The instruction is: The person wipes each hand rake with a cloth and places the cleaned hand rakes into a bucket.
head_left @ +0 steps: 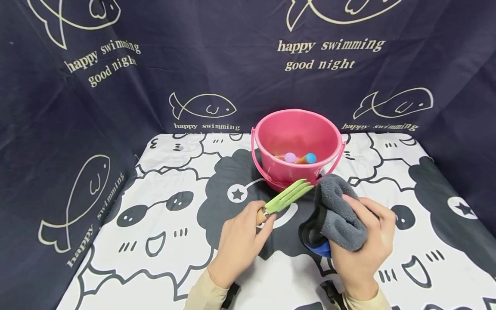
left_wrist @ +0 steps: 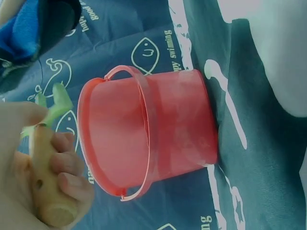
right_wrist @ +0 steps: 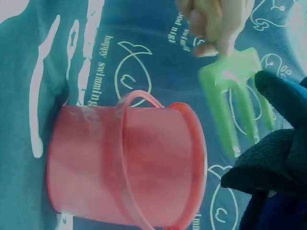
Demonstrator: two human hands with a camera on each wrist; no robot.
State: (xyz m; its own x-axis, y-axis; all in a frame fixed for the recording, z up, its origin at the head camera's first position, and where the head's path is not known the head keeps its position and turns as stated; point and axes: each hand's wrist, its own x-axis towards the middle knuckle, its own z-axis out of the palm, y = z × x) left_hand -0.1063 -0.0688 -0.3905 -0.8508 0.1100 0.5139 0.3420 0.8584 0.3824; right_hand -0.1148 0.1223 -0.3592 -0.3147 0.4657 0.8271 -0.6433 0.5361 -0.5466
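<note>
My left hand (head_left: 241,242) grips the wooden handle (left_wrist: 47,167) of a hand fork (head_left: 287,197) with green tines. In the head view the tines point up and to the right, in front of the pink bucket. A folded grey cloth (head_left: 341,215) with a black edge and a blue side is held in my right hand (head_left: 373,246). The cloth sits just right of the tines. In the right wrist view the tines (right_wrist: 237,103) hang close to the cloth (right_wrist: 273,160); whether they touch, I cannot tell.
The pink bucket (head_left: 271,161) stands upright at the back of the table, its handle hanging down in front. Inside lie tools with a purple end (head_left: 289,157) and a blue end (head_left: 311,158). A white and black patterned sheet (head_left: 162,267) covers the table. Dark printed curtains (head_left: 232,51) surround it.
</note>
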